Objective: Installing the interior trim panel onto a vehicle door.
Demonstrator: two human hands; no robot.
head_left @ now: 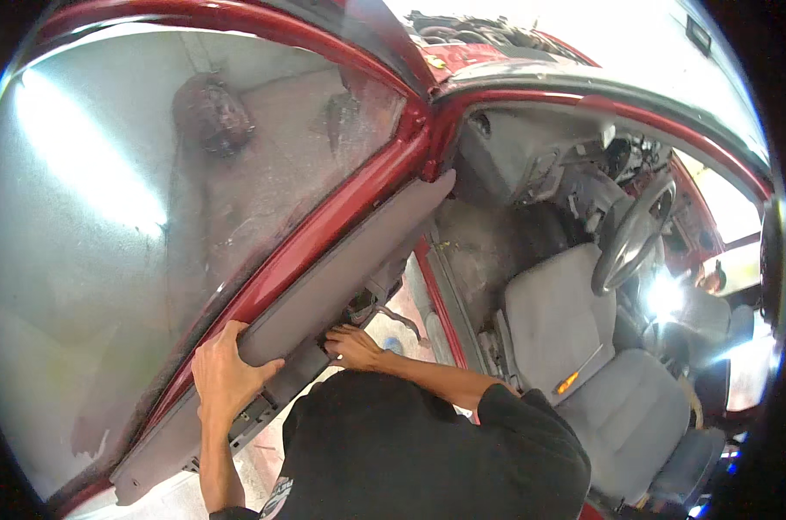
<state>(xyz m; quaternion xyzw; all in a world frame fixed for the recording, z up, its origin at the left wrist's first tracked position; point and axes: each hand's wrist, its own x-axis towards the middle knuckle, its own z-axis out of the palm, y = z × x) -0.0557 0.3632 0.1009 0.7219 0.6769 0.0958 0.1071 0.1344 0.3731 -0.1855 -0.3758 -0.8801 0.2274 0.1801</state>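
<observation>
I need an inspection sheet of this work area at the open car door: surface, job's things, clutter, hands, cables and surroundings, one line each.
Surface: the red car door stands open, its window glass dusty and smeared.
Job's things: a grey inner door trim panel lies along the door below the glass.
Clutter: nothing seen.
Hands: the left hand grips the panel's upper edge; the right hand reaches in under the panel, its fingers partly hidden.
Cables: nothing seen clearly.
Surroundings: grey driver seat, steering wheel, an orange-tipped seat belt buckle and bright daylight beyond the far door.
</observation>
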